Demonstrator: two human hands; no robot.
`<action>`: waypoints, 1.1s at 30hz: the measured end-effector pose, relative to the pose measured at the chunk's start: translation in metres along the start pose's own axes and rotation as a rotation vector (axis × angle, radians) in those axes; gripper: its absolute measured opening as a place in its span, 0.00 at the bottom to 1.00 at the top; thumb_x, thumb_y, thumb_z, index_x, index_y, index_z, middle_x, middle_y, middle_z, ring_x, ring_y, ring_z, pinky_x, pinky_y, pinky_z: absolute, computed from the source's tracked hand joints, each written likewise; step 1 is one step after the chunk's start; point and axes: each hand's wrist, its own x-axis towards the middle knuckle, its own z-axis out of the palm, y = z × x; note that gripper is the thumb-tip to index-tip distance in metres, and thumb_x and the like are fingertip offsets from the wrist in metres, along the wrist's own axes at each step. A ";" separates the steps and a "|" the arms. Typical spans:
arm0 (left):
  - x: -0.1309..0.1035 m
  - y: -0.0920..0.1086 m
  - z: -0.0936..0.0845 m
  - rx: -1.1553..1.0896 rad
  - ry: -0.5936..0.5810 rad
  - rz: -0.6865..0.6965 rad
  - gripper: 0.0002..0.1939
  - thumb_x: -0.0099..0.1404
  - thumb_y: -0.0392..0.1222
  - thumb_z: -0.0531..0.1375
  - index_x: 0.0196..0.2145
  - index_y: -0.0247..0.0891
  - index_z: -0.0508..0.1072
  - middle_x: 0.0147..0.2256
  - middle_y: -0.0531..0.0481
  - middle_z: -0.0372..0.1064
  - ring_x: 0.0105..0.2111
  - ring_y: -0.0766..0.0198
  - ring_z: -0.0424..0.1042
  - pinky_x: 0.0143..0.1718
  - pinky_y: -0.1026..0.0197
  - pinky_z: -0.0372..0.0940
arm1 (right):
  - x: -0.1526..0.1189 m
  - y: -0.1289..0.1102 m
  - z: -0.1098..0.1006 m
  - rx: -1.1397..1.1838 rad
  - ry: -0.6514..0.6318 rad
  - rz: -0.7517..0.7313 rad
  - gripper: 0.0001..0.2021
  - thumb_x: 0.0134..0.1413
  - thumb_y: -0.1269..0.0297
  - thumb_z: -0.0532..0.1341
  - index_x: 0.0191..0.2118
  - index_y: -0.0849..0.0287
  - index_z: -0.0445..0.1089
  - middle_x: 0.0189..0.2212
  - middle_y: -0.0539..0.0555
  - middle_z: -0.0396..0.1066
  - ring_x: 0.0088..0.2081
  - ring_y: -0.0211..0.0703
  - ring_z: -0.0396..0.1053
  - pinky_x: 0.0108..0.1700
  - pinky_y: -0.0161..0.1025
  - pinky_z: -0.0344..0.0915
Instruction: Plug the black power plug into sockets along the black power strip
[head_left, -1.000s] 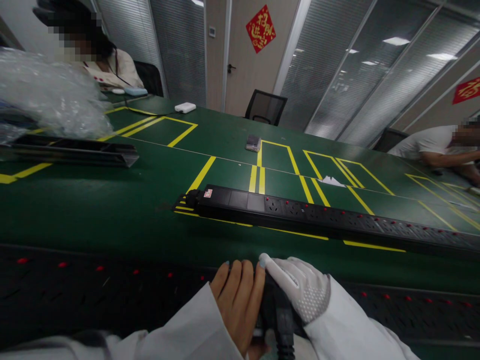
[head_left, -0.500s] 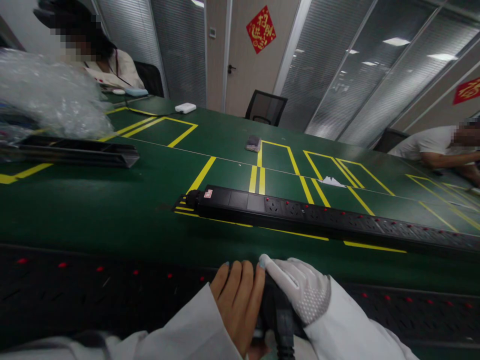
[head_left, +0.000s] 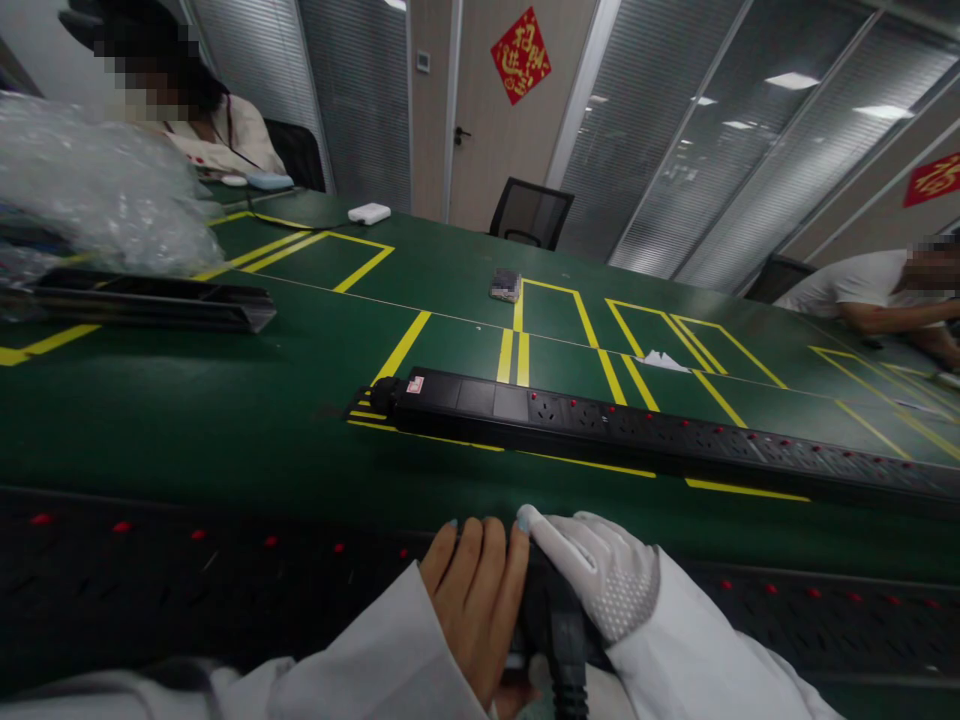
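A long black power strip (head_left: 247,590) with red dots along it runs across the near side, under my hands. My bare left hand (head_left: 480,600) is closed over it, fingers side by side, fingertips at its far edge. My right hand (head_left: 611,575), in a white glove with a dotted grip, curls over the same dark part just to the right, its fingertips touching the left hand's. Between my hands sits a black plug (head_left: 562,625) with a ribbed cable end hanging toward me. My palms hide the part gripped beneath, and how the plug meets the strip cannot be seen.
A second black power strip (head_left: 600,420) lies beyond my hands on the green table (head_left: 300,420) with yellow tape lines. Clear plastic wrap (head_left: 105,190) and a black metal channel (head_left: 150,302) are at left. People sit at far left and far right.
Both hands keep their grip and place. The whole view has shifted very slightly; nothing else has visibly moved.
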 end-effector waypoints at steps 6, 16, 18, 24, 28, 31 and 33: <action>0.000 0.001 0.001 -0.001 0.028 -0.012 0.32 0.56 0.55 0.57 0.52 0.30 0.68 0.49 0.40 0.68 0.48 0.48 0.67 0.51 0.51 0.57 | -0.001 0.000 0.003 -0.011 0.023 -0.005 0.16 0.61 0.76 0.46 0.53 0.64 0.59 0.36 0.53 0.74 0.32 0.41 0.72 0.34 0.41 0.70; 0.002 0.002 -0.007 -0.023 -0.022 -0.020 0.30 0.58 0.53 0.56 0.53 0.29 0.67 0.50 0.39 0.67 0.49 0.48 0.67 0.52 0.51 0.57 | -0.002 0.000 0.003 -0.017 0.016 0.003 0.16 0.61 0.74 0.47 0.53 0.63 0.60 0.36 0.53 0.74 0.33 0.41 0.72 0.37 0.41 0.69; 0.002 0.002 -0.006 -0.025 -0.021 -0.021 0.30 0.58 0.52 0.56 0.53 0.29 0.67 0.50 0.39 0.67 0.49 0.48 0.67 0.52 0.51 0.57 | -0.002 0.000 0.003 -0.010 0.018 0.009 0.16 0.62 0.74 0.46 0.53 0.63 0.60 0.35 0.53 0.74 0.32 0.41 0.72 0.37 0.41 0.69; 0.002 0.002 -0.006 -0.032 -0.050 -0.029 0.31 0.58 0.52 0.56 0.53 0.29 0.66 0.51 0.39 0.66 0.50 0.48 0.66 0.52 0.51 0.57 | -0.001 0.000 0.003 -0.026 0.045 0.000 0.15 0.63 0.74 0.45 0.53 0.63 0.59 0.35 0.52 0.74 0.32 0.41 0.72 0.35 0.41 0.69; 0.002 0.002 -0.007 -0.040 -0.055 -0.028 0.30 0.58 0.50 0.55 0.53 0.29 0.66 0.51 0.38 0.66 0.50 0.47 0.66 0.52 0.50 0.57 | 0.000 -0.001 0.002 -0.026 0.050 0.008 0.16 0.63 0.74 0.43 0.52 0.63 0.59 0.35 0.52 0.74 0.31 0.41 0.72 0.35 0.41 0.69; 0.002 0.002 -0.007 -0.047 -0.044 -0.025 0.29 0.58 0.50 0.55 0.53 0.29 0.67 0.51 0.39 0.66 0.50 0.48 0.66 0.52 0.50 0.58 | 0.001 -0.001 0.002 -0.022 0.051 0.006 0.15 0.63 0.74 0.43 0.52 0.64 0.59 0.35 0.53 0.74 0.31 0.41 0.72 0.35 0.41 0.69; 0.002 0.002 -0.007 -0.052 -0.040 -0.026 0.30 0.58 0.51 0.56 0.53 0.29 0.67 0.51 0.39 0.66 0.50 0.48 0.66 0.52 0.50 0.58 | 0.001 -0.002 0.002 -0.033 0.061 0.010 0.15 0.63 0.75 0.44 0.52 0.63 0.59 0.34 0.52 0.74 0.31 0.40 0.72 0.35 0.41 0.69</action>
